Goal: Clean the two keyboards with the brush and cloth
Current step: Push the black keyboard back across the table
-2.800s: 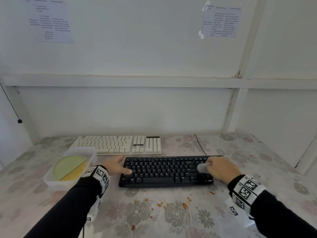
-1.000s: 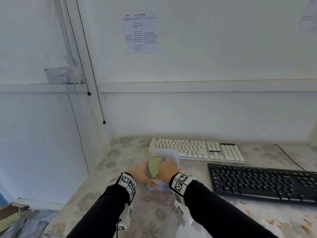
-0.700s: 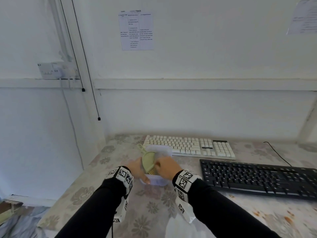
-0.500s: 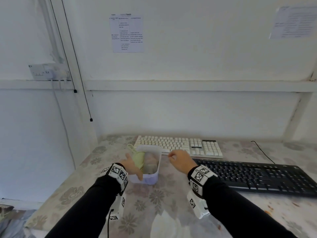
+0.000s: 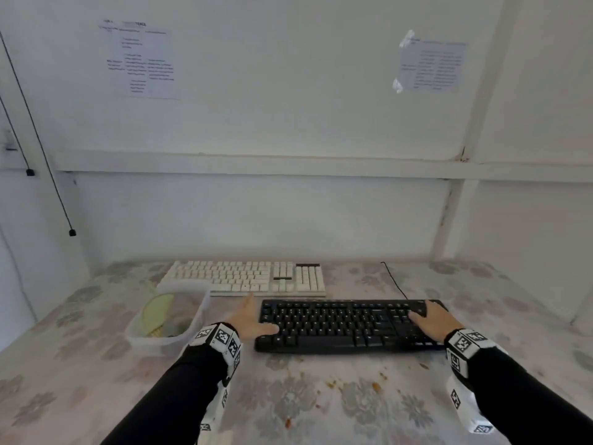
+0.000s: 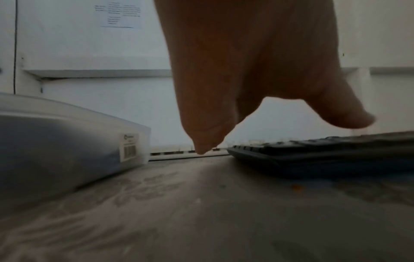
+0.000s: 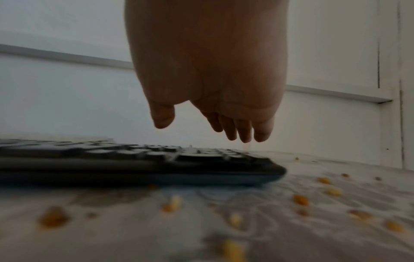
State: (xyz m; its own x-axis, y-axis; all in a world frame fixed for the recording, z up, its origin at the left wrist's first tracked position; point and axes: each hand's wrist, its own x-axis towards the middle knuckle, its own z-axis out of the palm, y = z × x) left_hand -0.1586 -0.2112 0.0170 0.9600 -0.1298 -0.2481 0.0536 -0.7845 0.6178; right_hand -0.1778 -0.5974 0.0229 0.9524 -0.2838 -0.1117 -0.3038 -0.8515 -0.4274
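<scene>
Both hands have left the translucent plastic tub (image 5: 167,340) and come to the flat black keyboard (image 5: 346,326). Left hand (image 5: 248,319) at its left end, fingers straight, thumb on the keys, holding nothing. Right hand (image 5: 433,319) spread flat over the right-hand keys, empty. Green round-backed brush (image 5: 158,311) lies in the tub. Cream keyboard (image 5: 247,277) behind. Orange crumbs (image 7: 300,199) on the floral desk (image 5: 321,406).

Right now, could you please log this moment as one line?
left hand: open, black keyboard's left end | right hand: open, its right end | brush: in tub
</scene>
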